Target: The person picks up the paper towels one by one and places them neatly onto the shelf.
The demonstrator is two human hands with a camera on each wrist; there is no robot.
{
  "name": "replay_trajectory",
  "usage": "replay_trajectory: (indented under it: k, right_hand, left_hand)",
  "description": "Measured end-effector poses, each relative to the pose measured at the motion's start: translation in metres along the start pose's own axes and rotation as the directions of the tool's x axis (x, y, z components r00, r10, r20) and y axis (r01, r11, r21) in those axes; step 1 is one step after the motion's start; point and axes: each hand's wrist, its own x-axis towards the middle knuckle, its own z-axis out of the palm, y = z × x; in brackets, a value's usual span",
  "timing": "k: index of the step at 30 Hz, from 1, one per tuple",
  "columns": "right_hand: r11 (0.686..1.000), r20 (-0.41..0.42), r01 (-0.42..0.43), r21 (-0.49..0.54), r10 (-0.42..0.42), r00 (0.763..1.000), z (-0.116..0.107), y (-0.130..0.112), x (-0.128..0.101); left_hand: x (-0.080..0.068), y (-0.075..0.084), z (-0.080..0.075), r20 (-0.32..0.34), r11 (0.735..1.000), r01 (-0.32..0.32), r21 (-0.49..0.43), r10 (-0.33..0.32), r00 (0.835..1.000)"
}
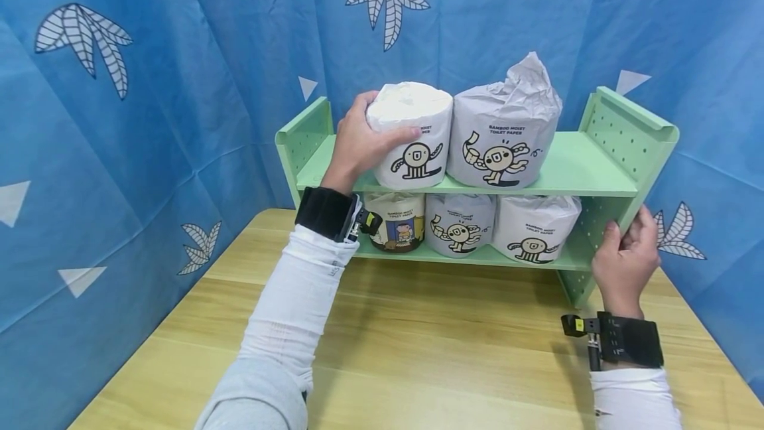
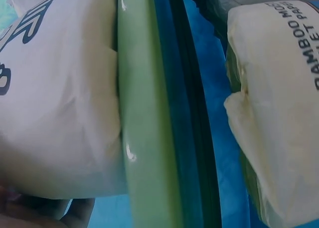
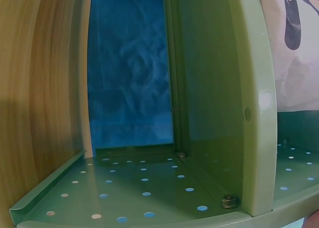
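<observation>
On the left part of the upper shelf stands a paper-wrapped toilet paper roll point(image 1: 412, 161), its round mascot facing front. My left hand point(image 1: 364, 141) grips it from the left side, thumb across the front and fingers behind. In the left wrist view the same roll point(image 2: 55, 113) stands at the edge of the green shelf board point(image 2: 149, 108), with fingertips dark at the lower left. My right hand point(image 1: 627, 261) holds the right side panel point(image 1: 633, 144) of the green shelf rack low down, fingers round its outer side. The right wrist view shows that perforated panel point(image 3: 144, 193) close up.
A larger toilet paper roll point(image 1: 498, 141) with a twisted wrapper top stands right beside the held one. Below are a toilet paper roll with a cartoon scene point(image 1: 396, 224), a greyish one point(image 1: 459, 224) and a white one point(image 1: 534, 227). A blue curtain point(image 1: 239, 52) surrounds the wooden table point(image 1: 430, 344).
</observation>
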Motion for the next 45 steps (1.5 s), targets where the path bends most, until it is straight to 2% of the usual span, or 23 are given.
replay_trajectory:
  k: [10,19,26,32,37,41,45]
  right_hand:
    - [1.0,0.01,-0.019,0.023,0.018,1.0,0.001,0.002,0.002]
    - [0.999,0.02,-0.037,0.022,0.036,0.999,-0.002,-0.002,0.0]
    - [0.998,0.01,-0.046,0.05,0.046,0.999,-0.003,-0.002,0.003]
    - [0.995,0.054,-0.088,0.037,0.085,0.995,-0.006,-0.008,0.003]
    - [0.988,0.108,-0.156,-0.002,0.156,0.982,-0.011,-0.017,0.003]
    - [0.98,0.157,-0.193,-0.048,0.198,0.968,-0.017,-0.026,0.005]
    - [0.963,0.239,-0.248,-0.106,0.266,0.934,-0.023,-0.035,0.007]
  left_hand:
    - [-0.001,-0.004,-0.002,0.047,1.0,-0.019,-0.014,0.02,0.999]
    - [-0.005,-0.007,0.0,0.056,0.999,-0.025,0.029,0.024,0.998]
    - [-0.012,-0.015,-0.001,0.064,0.998,-0.071,0.001,0.07,0.995]
    - [-0.027,-0.026,0.0,0.059,0.996,-0.084,-0.018,0.085,0.995]
    - [-0.045,-0.036,0.001,0.025,0.997,-0.071,0.033,0.07,0.997]
    - [-0.06,-0.045,0.005,-0.02,0.991,-0.095,0.096,0.097,0.995]
    - [-0.076,-0.052,0.008,-0.075,0.977,-0.129,0.172,0.144,0.987]
